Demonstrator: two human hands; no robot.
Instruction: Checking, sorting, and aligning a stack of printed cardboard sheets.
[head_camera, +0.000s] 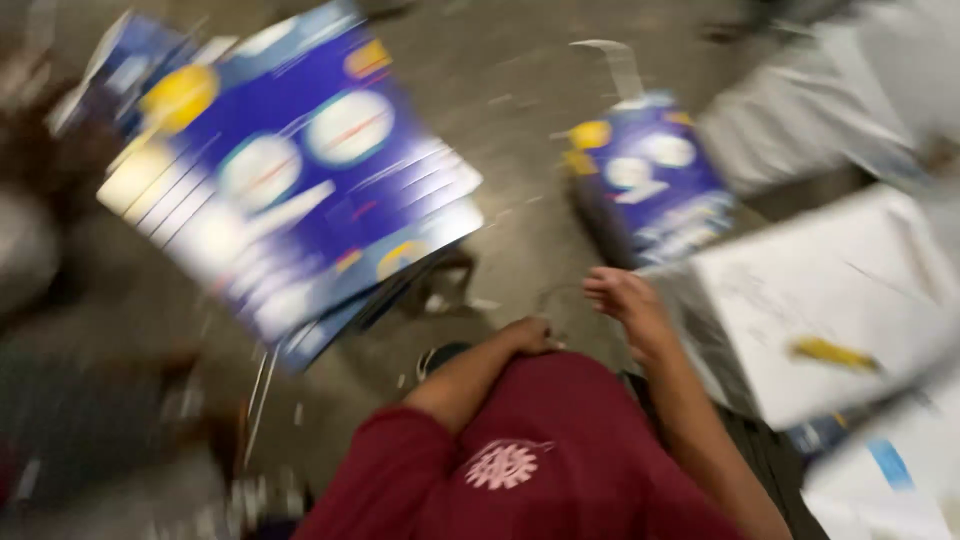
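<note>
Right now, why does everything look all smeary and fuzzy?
Head view: the camera was moving, so the whole picture is streaked. The big blue printed sheets smear worst, their circles stretched. The left hand and right hand are soft but recognisable. The white board looks washed out; the concrete floor is dim.

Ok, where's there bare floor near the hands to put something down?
The widest bare concrete floor lies between the big stack of blue printed sheets and the smaller blue stack. A narrower strip runs just ahead of the left hand and right hand. It is crowded beside the right hand, where the white sheet lies. The view is blurred.
</note>
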